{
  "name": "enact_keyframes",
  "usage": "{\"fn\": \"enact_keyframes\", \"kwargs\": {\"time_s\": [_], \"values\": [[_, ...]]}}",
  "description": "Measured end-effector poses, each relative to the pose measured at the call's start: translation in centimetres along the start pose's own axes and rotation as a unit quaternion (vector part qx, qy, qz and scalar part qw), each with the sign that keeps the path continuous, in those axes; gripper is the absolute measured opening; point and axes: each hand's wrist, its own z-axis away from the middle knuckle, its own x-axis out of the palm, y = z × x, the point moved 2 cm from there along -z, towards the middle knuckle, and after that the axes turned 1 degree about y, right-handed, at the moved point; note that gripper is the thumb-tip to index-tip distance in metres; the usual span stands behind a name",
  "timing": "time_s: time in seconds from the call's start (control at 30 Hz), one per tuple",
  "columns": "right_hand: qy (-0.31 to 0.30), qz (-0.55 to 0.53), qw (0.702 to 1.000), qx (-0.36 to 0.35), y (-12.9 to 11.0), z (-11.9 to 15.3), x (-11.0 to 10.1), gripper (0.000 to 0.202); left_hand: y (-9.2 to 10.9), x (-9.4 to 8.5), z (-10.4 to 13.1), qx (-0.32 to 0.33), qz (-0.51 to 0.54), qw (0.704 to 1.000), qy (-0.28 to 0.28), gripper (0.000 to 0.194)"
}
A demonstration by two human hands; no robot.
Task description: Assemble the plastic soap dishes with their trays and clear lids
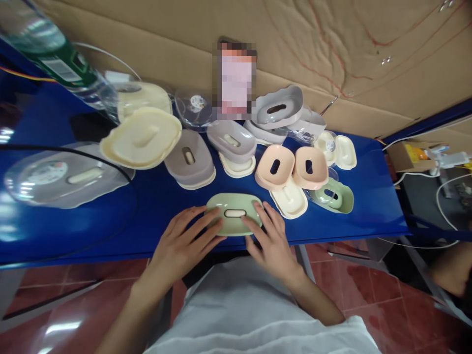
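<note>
A light green oval soap dish (234, 227) with a slot in its middle lies near the front edge of the blue table, something pale showing through the slot. My left hand (188, 236) grips its left end, fingers stretched over the rim. At the right end my right hand (273, 238) holds it too, with fingertips inside the dish and the thumb by the near rim. Just behind are a grey soap dish (184, 169) on a cream base, another grey dish (239, 142), two peach dishes (265, 172) and a cream tray (291, 199).
A cream dish (147, 142) and a clear-covered grey dish (55, 179) lie left, below a water bottle (66, 64). A phone (236, 78) leans against the cardboard (165, 29). Grey dishes (278, 108) are stacked at the back; another green dish (344, 199) sits right.
</note>
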Motion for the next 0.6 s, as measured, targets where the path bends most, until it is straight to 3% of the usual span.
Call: {"fn": "enact_keyframes", "kwargs": {"time_s": [0.1,0.23,0.3,0.4,0.47,0.6], "values": [[0.015,-0.008,1.0,-0.012,1.4,-0.6,-0.8,0.048,0.1,0.1,0.0,-0.01,-0.006,1.0,0.015,0.028],[0.098,0.038,0.993,0.06,4.9,-1.1,-2.8,0.049,0.0,0.3,-0.5,-0.043,-0.025,0.998,0.049,0.034],[0.099,0.056,0.991,0.073,6.4,-1.1,-3.8,0.043,-0.1,0.3,-0.7,-0.047,-0.033,0.996,0.061,0.035],[0.106,0.052,0.99,0.083,8.5,-0.1,-5.4,0.033,-0.2,0.5,-0.8,-0.05,-0.032,0.996,0.064,0.037],[0.154,0.074,0.978,0.119,10.2,1.0,-6.5,0.032,-0.3,0.6,-0.7,-0.059,-0.033,0.996,0.066,0.039],[0.18,0.169,0.954,0.167,13.6,3.0,-7.6,0.042,-0.5,0.9,-0.4,-0.083,-0.034,0.993,0.073,0.041]]}}
